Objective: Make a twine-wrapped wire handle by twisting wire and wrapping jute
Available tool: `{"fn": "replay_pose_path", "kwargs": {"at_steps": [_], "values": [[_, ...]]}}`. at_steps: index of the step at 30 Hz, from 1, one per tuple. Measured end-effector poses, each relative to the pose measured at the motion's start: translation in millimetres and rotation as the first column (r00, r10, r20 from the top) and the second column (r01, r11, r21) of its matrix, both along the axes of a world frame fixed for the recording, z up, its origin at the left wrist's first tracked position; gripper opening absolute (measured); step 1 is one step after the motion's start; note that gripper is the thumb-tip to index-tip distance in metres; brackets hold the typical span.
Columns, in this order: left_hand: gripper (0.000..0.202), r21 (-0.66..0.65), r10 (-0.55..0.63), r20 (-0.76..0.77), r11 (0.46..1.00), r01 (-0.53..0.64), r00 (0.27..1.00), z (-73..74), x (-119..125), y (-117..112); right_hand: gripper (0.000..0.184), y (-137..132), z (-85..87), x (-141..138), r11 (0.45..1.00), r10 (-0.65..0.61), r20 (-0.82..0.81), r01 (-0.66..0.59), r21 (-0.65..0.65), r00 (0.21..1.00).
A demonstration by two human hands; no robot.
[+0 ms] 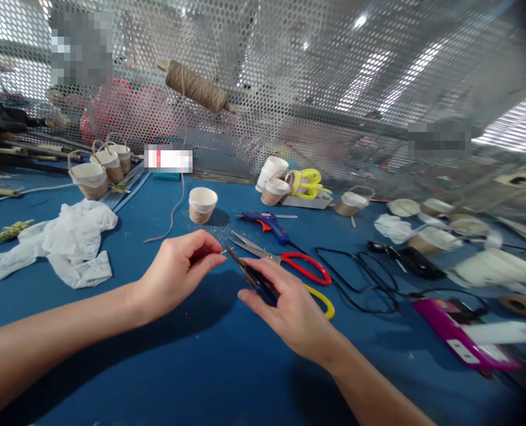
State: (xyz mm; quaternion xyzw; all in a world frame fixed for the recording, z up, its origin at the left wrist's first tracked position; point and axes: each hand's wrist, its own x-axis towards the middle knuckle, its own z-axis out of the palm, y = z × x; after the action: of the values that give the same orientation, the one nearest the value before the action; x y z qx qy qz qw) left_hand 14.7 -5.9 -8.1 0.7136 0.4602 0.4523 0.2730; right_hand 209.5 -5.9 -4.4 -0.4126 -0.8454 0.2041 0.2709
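My left hand [178, 275] is closed in a pinch on a thin, pale piece [223, 252]; only its tip shows past the fingertips. My right hand [300, 316] wraps round dark-handled cutting pliers [260, 284], whose jaws point at that tip. Whether the jaws touch it I cannot tell. Just behind the pliers lie scissors [306, 267] with one red and one yellow handle, partly hidden by my right hand. A blue glue gun [267, 223] rests beyond them. Past my left hand stands a small cup [203, 207] with a white upper band and a brown base.
Several small handled buckets [89, 180] and crumpled white fabric [63, 239] are on the left. Twine hangs from a spool [196, 87] on the mesh panel. A black cable [355, 269] loops on the right, near a purple power strip [460, 337] and more cups.
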Motion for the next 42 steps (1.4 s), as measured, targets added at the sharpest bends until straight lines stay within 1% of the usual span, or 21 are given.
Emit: {"fn": "replay_pose_path", "kwargs": {"at_steps": [3,5,8,11,13,15,18,20,21,22,23,24,26,27,29,30,32,34,36,39,42], "values": [[0.01,0.262,0.073,-0.206,0.965,-0.017,0.976,-4.1,-3,1,0.031,-2,-1.1,-3,0.999,-0.02,-0.025,0.019,-0.031,0.999],[0.015,0.326,0.086,-0.28,0.945,0.01,0.956,-4.3,-4,2,0.03,-3,-1.5,-4,0.999,-0.034,-0.027,0.033,-0.038,0.999],[0.017,0.233,0.024,-0.223,0.972,0.03,0.975,-0.7,-5,2,0.031,-4,-1.8,-5,0.999,-0.043,-0.002,0.043,-0.01,0.999],[0.015,-0.059,-0.093,-0.003,0.994,0.092,0.996,5.0,-4,2,0.034,-2,-1.9,-3,0.998,-0.042,0.037,0.041,0.036,0.998],[0.015,-0.292,-0.153,0.218,0.932,0.214,0.964,7.9,-4,3,0.036,-1,-1.2,0,0.998,-0.034,0.068,0.03,0.063,0.997],[0.019,-0.442,-0.169,0.449,0.812,0.383,0.877,8.9,-4,4,0.037,0,0.6,2,0.997,-0.013,0.093,0.005,0.082,0.996],[0.026,-0.483,-0.147,0.661,0.667,0.567,0.736,7.9,-5,4,0.036,1,4.7,6,0.993,0.029,0.112,-0.042,0.114,0.993],[0.027,-0.481,-0.154,0.701,0.62,0.62,0.697,6.9,-5,4,0.037,2,6.7,8,0.991,0.042,0.123,-0.058,0.124,0.991],[0.027,-0.487,-0.166,0.689,0.615,0.62,0.706,6.4,-5,5,0.037,3,7.1,8,0.992,0.039,0.126,-0.054,0.118,0.991],[0.026,-0.498,-0.183,0.645,0.636,0.59,0.742,6.1,-4,5,0.036,3,6.9,7,0.994,0.031,0.125,-0.043,0.101,0.992],[0.023,-0.5,-0.2,0.561,0.692,0.521,0.803,5.6,-4,6,0.035,3,6.2,6,0.996,0.015,0.115,-0.024,0.082,0.993],[0.021,-0.47,-0.205,0.431,0.781,0.413,0.879,5.0,-3,7,0.034,3,5.0,4,0.998,-0.004,0.1,-0.002,0.061,0.995],[0.014,-0.248,-0.126,0.088,0.958,0.144,0.988,2.6,-2,8,0.031,2,1.9,0,0.999,-0.05,0.061,0.048,0.024,0.997],[0.012,-0.082,-0.052,-0.07,0.996,0.047,0.996,0.8,-1,8,0.03,1,0.5,-2,0.997,-0.071,0.044,0.071,0.007,0.997],[0.017,0.192,0.083,-0.299,0.981,-0.025,0.951,-3.4,-2,8,0.03,-3,-1.3,-5,0.994,-0.103,0.024,0.104,-0.031,0.994],[0.02,0.273,0.123,-0.381,0.962,-0.016,0.917,-5.6,-2,7,0.029,-5,-1.5,-7,0.992,-0.111,0.022,0.112,-0.055,0.994],[0.025,0.348,0.155,-0.486,0.937,0.028,0.86,-8.6,-4,6,0.028,-8,-0.7,-9,0.989,-0.111,0.022,0.113,-0.096,0.994],[0.025,0.359,0.146,-0.484,0.932,0.044,0.863,-8.9,-5,5,0.028,-10,0.7,-10,0.987,-0.102,0.027,0.105,-0.121,0.994],[0.022,0.304,0.085,-0.386,0.952,0.04,0.919,-6.1,-5,4,0.029,-10,1.8,-10,0.989,-0.095,0.03,0.098,-0.109,0.995],[0.018,0.102,-0.036,-0.167,0.993,0.054,0.985,1.1,-4,3,0.031,-8,2.1,-9,0.996,-0.083,0.036,0.084,-0.028,0.996],[0.02,-0.157,-0.156,0.095,0.973,0.169,0.983,5.8,-4,3,0.035,-5,1.4,-4,0.998,-0.057,0.058,0.054,0.043,0.997]]}}
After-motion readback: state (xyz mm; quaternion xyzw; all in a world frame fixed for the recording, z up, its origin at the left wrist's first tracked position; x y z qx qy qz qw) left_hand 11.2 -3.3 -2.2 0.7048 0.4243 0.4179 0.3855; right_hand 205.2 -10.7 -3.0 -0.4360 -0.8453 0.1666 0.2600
